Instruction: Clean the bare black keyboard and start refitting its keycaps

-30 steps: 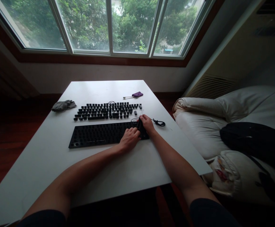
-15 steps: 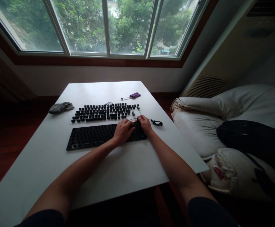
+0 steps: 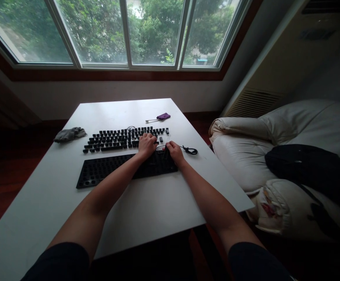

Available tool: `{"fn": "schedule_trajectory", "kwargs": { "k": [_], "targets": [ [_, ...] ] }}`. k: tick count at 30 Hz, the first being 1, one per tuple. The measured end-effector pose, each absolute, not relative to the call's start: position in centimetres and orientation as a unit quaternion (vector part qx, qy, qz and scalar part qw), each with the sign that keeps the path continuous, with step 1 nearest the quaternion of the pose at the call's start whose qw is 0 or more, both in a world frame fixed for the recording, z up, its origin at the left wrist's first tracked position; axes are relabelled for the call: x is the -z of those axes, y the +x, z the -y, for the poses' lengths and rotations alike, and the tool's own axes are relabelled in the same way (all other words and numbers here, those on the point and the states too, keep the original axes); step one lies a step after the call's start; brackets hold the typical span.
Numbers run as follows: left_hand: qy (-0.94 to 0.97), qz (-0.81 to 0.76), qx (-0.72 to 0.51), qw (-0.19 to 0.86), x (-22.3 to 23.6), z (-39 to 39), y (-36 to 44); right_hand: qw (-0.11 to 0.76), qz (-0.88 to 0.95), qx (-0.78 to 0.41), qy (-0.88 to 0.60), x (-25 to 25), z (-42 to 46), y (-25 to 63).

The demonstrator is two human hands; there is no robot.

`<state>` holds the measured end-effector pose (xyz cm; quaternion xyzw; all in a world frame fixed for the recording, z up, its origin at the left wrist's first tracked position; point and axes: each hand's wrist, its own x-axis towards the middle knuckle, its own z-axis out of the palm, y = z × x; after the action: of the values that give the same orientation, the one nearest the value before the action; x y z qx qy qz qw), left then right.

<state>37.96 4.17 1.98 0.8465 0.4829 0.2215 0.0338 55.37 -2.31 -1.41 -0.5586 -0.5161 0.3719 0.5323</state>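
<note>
The right hand (image 3: 175, 153) has its fingers closed on a thin wire tool (image 3: 166, 151), over the right end of the keyboard (image 3: 95, 173); whether the tool touches it I cannot tell. The left hand (image 3: 147, 146) is over the near right part of the caps (image 3: 108, 148), fingers bent down; whether it grips one is hidden.

The keyboard lies flat in front of the person, its middle partly behind the left forearm. Its left part looks bare, and the caps stand in rows just beyond it, so I judge most of the stripping done. What is left seems to be at the right end, though that area is too dark and covered to count any caps.

One loose cap (image 3: 161, 139) sits right of the rows. A coiled cable (image 3: 190, 150) lies beside the right hand, a purple cloth (image 3: 163, 116) farther back, a grey cloth (image 3: 70, 134) at the table's (image 3: 146, 210) left edge.
</note>
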Motion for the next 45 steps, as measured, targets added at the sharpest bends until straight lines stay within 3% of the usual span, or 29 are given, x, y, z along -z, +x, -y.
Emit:
{"fn": "schedule_trajectory", "kwargs": {
  "k": [14,29,37,41,45],
  "targets": [
    [0.836,-0.516,-0.181,0.037,-1.6,-5.6,38.0,0.531,0.525,-0.353,-0.564,2.4,1.8,55.7],
    [0.837,-0.495,-0.227,0.044,-1.6,-5.2,37.7,0.54,0.516,-0.369,-0.553,1.9,2.2,55.5],
    [0.865,-0.409,-0.29,0.014,-3.0,0.6,37.4,0.584,0.459,-0.389,-0.545,2.0,2.0,55.7],
    [0.941,-0.264,-0.211,0.022,-2.8,5.0,38.2,0.607,0.436,-0.415,-0.518,2.0,1.8,55.8],
    [0.955,-0.248,-0.161,-0.012,-2.2,7.4,38.8,0.614,0.422,-0.445,-0.496,2.0,1.7,56.0]
  ]
}}
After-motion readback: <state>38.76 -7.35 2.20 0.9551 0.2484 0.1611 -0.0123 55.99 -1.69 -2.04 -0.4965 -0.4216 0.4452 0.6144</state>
